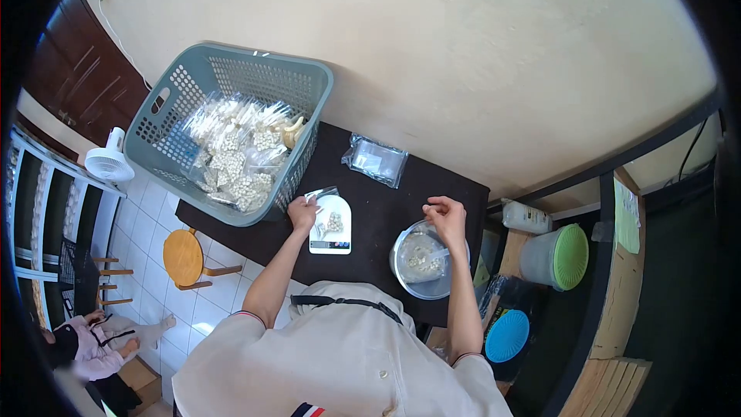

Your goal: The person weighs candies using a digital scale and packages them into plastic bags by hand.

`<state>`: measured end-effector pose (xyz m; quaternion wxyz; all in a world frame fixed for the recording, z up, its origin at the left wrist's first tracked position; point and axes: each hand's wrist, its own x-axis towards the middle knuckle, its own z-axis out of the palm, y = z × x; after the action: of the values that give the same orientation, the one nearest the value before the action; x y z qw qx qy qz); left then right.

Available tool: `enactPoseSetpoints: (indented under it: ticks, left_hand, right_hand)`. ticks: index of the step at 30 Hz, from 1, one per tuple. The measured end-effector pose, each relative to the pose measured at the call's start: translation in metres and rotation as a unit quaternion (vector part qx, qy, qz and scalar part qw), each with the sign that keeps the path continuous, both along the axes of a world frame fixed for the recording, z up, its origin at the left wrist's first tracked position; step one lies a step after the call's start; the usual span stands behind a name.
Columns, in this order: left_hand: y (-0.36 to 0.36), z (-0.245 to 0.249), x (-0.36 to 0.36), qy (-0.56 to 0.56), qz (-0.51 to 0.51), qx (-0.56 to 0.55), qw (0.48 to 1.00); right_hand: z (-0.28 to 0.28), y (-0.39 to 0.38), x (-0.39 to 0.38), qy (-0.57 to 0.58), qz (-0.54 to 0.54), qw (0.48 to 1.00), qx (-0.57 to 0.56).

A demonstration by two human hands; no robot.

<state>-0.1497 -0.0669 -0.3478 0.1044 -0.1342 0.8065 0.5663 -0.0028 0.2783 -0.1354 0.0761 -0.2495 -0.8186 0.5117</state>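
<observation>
A white digital scale (330,233) lies on the dark table with a clear plastic bag (333,222) of small pale bead-like pieces on it. My left hand (302,215) is at the scale's left edge, its fingers closed on the bag's upper part. To the right is a clear round bowl (399,262) with more of the pale pieces inside and a translucent scoop-like thing (438,254) at its right side. Above the bowl's far rim is my right hand (447,220), fingers curled and fingertips close together. Whatever they may pinch is too small to make out.
A large grey-green basket (309,81) full of filled bags stands at the table's left. A pack of clear bags (376,161) lies near the wall. Lidded tubs (540,259) are on the right. A stool (185,259) and a seated person (96,344) are at left.
</observation>
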Motion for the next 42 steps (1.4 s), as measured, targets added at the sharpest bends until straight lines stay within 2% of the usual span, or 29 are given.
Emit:
enactPoseSetpoints:
  ticks: [1, 2, 4, 5, 6, 8, 9, 10, 12, 16, 18, 19, 20, 21, 22, 23, 26, 28, 30, 32, 36, 39, 40, 42]
  left_hand:
    - [-0.002, -0.006, -0.003, 0.025, 0.012, -0.047, 0.999]
    - [0.0, -0.013, 0.0, 0.024, 0.013, -0.045, 0.999]
    - [0.016, 0.054, 0.017, 0.164, 0.038, -0.263, 0.95]
    - [0.025, 0.07, 0.022, 0.168, 0.031, -0.304, 0.937]
    - [0.031, 0.082, 0.027, 0.166, 0.031, -0.306, 0.937]
    - [0.042, 0.103, 0.034, 0.316, -0.034, -0.296, 0.901]
    - [0.053, 0.114, 0.033, 0.33, -0.052, -0.248, 0.91]
    - [0.061, 0.107, 0.027, 0.325, -0.05, -0.248, 0.911]
    - [0.077, 0.09, 0.004, 0.267, -0.121, -0.138, 0.946]
    - [0.11, 0.05, -0.061, 0.283, -0.138, -0.14, 0.939]
    - [0.12, 0.04, -0.09, 0.317, -0.216, -0.181, 0.906]
    - [0.123, 0.037, -0.1, 0.284, -0.277, -0.207, 0.894]
    - [0.125, 0.033, -0.102, 0.282, -0.281, -0.207, 0.894]
    - [0.13, 0.037, -0.104, 0.224, -0.322, -0.253, 0.884]
    - [0.135, 0.041, -0.109, 0.168, -0.358, -0.298, 0.869]
    - [0.137, 0.046, -0.113, 0.159, -0.375, -0.323, 0.854]
    - [0.135, 0.035, -0.118, 0.174, -0.386, -0.338, 0.841]
    - [0.132, 0.029, -0.123, 0.173, -0.388, -0.33, 0.843]
    - [0.127, 0.021, -0.126, 0.163, -0.388, -0.322, 0.848]
    - [0.121, 0.014, -0.134, 0.194, -0.403, -0.306, 0.84]
    - [0.122, 0.007, -0.136, 0.183, -0.406, -0.3, 0.844]
    - [0.121, 0.006, -0.141, 0.151, -0.399, -0.304, 0.852]
    - [0.12, 0.003, -0.14, 0.155, -0.397, -0.296, 0.855]
    - [0.12, 0.002, -0.141, 0.163, -0.392, -0.288, 0.858]
  right_hand:
    - [-0.007, 0.011, -0.01, -0.016, 0.022, 0.999, 0.027]
    - [-0.014, 0.021, -0.021, -0.017, 0.022, 0.999, 0.028]
    - [-0.031, 0.038, -0.044, -0.092, 0.066, 0.993, -0.036]
    - [-0.036, 0.043, -0.056, -0.125, 0.085, 0.988, -0.032]
    - [-0.047, 0.048, -0.069, -0.127, 0.086, 0.988, -0.034]
    - [-0.082, 0.06, -0.095, -0.175, 0.069, 0.97, -0.156]
    - [-0.1, 0.065, -0.107, -0.182, 0.082, 0.967, -0.16]
    - [-0.106, 0.065, -0.117, -0.187, 0.083, 0.966, -0.16]
    - [-0.119, 0.06, -0.138, -0.224, 0.029, 0.962, -0.15]
    - [-0.163, 0.06, -0.166, -0.203, 0.017, 0.955, -0.216]
    - [-0.171, 0.057, -0.173, -0.207, 0.009, 0.955, -0.212]
    - [-0.174, 0.057, -0.176, -0.218, 0.001, 0.949, -0.226]
    - [-0.178, 0.055, -0.175, -0.229, -0.01, 0.943, -0.242]
    - [-0.18, 0.05, -0.176, -0.213, -0.057, 0.947, -0.235]
    - [-0.18, 0.049, -0.182, -0.211, -0.06, 0.947, -0.235]
    - [-0.18, 0.048, -0.184, -0.23, -0.064, 0.947, -0.213]
    - [-0.176, 0.044, -0.189, -0.249, -0.073, 0.945, -0.199]
    - [-0.189, 0.044, -0.191, -0.24, -0.044, 0.961, -0.132]
    - [-0.206, 0.041, -0.193, -0.18, -0.066, 0.972, -0.138]
    - [-0.213, 0.039, -0.193, -0.18, -0.056, 0.981, -0.051]
    - [-0.205, 0.04, -0.191, -0.147, -0.045, 0.982, -0.108]
    - [-0.22, 0.048, -0.192, -0.079, -0.006, 0.965, -0.25]
    - [-0.218, 0.046, -0.192, -0.078, -0.006, 0.965, -0.252]
    - [-0.205, 0.04, -0.196, -0.122, -0.095, 0.965, -0.211]
